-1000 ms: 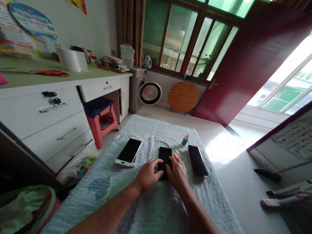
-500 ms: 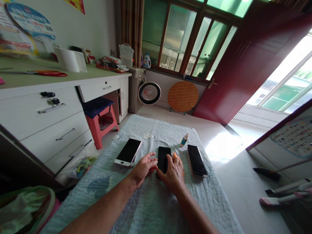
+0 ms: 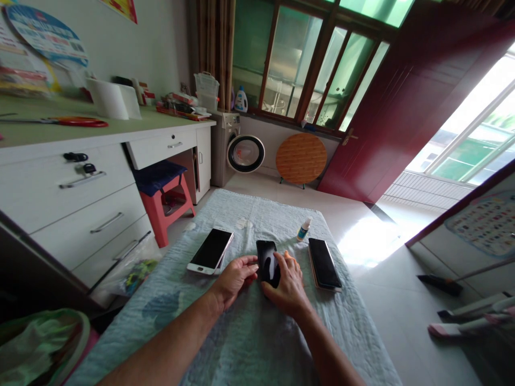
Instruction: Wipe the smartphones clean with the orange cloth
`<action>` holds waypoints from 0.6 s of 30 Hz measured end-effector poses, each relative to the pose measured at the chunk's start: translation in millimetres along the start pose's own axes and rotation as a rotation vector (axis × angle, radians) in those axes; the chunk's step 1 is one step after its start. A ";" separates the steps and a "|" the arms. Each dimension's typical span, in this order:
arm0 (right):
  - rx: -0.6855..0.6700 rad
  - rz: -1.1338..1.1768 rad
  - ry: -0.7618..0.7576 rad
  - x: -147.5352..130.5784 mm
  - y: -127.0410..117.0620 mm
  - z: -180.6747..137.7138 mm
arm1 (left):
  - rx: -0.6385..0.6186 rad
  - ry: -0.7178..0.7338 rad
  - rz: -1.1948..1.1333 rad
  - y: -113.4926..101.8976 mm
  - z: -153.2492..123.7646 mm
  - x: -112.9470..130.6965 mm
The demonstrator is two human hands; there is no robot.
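Observation:
A black smartphone (image 3: pixel 267 262) sits between my hands over the quilted cover, its glass tilted and catching a pale reflection. My left hand (image 3: pixel 237 276) pinches the phone's left edge between thumb and fingers. On the other side, my right hand (image 3: pixel 287 284) has its thumb at the phone's lower end and its fingers along the right edge. A bit of orange cloth (image 3: pixel 296 261) shows tucked under that hand's outer fingers; most of it is hidden. A white-framed phone (image 3: pixel 211 250) lies to the left, seemingly on another. Dark phones (image 3: pixel 324 264), apparently stacked, lie to the right.
A small spray bottle (image 3: pixel 304 229) stands on the quilted cover (image 3: pixel 273 206), behind the right-hand phones. To the left are a white desk (image 3: pixel 88 198) and a red stool (image 3: pixel 167 201). A lined bin (image 3: pixel 44 343) stands at lower left.
The phone between my hands has tipped and shifted slightly left, and a reflection now shows on its glass. My left fingers have closed in on its edge.

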State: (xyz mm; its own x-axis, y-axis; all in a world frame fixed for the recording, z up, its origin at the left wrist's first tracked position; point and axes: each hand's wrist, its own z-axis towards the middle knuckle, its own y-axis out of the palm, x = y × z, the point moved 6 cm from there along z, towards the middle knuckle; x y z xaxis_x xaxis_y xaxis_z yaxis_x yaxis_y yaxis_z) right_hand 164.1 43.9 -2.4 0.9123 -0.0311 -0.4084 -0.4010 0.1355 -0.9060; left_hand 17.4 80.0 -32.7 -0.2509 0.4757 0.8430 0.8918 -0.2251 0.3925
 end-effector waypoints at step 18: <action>0.177 -0.009 -0.167 -20.5 -6.9 -7.9 | -0.114 0.160 0.135 8.0 0.2 4.1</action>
State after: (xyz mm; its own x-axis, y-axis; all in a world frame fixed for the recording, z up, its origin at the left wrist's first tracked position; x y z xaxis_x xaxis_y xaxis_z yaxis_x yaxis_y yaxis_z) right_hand 147.5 35.8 11.4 0.9226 0.1290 -0.3635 -0.3857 0.3080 -0.8697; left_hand 23.6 80.3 -26.2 -0.1968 0.2959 0.9347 0.8755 -0.3762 0.3034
